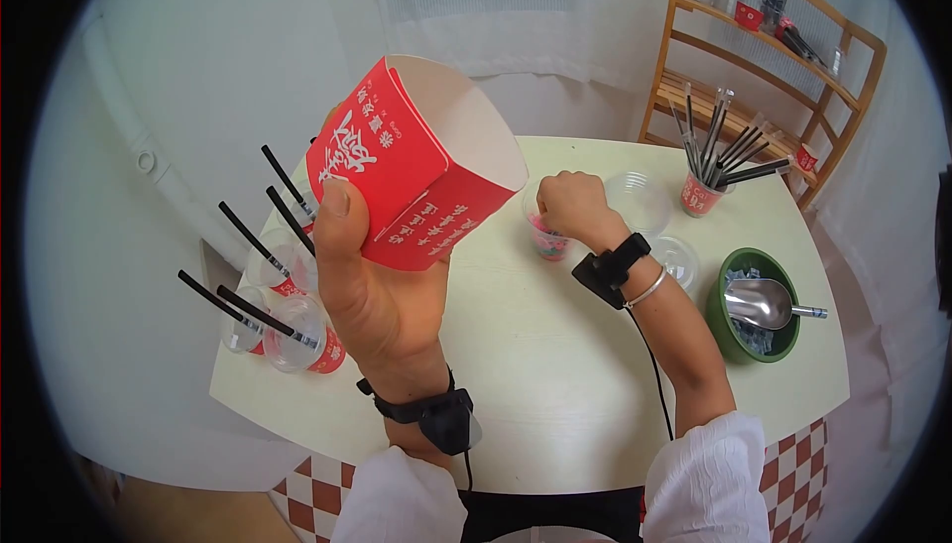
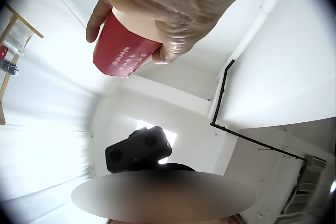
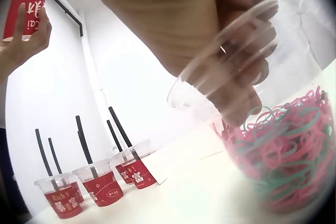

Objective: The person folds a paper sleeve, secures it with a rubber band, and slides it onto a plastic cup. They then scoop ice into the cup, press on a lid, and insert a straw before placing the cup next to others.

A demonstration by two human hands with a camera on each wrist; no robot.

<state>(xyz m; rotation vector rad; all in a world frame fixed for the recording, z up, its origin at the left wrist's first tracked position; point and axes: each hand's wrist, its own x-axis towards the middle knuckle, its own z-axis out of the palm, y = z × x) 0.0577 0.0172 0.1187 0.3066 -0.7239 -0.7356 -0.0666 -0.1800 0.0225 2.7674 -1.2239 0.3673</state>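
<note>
My left hand (image 1: 392, 295) holds up a red paper box (image 1: 397, 161) with white lettering, its thumb on the near face. The box is tilted, and its open white-lined top shows in the head view. In the left wrist view the fingers wrap the red box (image 2: 123, 48) from above. My right hand (image 1: 575, 208) is over a clear plastic cup (image 3: 181, 90) on the table. Its fingers curl down inside the cup, fingertips at the pink and green rubber bands (image 3: 283, 155). I cannot tell whether they pinch any.
Several lidded red cups (image 1: 327, 353) with black straws stand at the table's left. Clear lids (image 1: 640, 204) lie beyond my right hand, beside a cup of straws (image 1: 702, 196). A green bowl (image 1: 724, 335) holding wrapped packets and a metal scoop (image 1: 759, 303) is at right. Behind is a wooden shelf (image 1: 764, 37).
</note>
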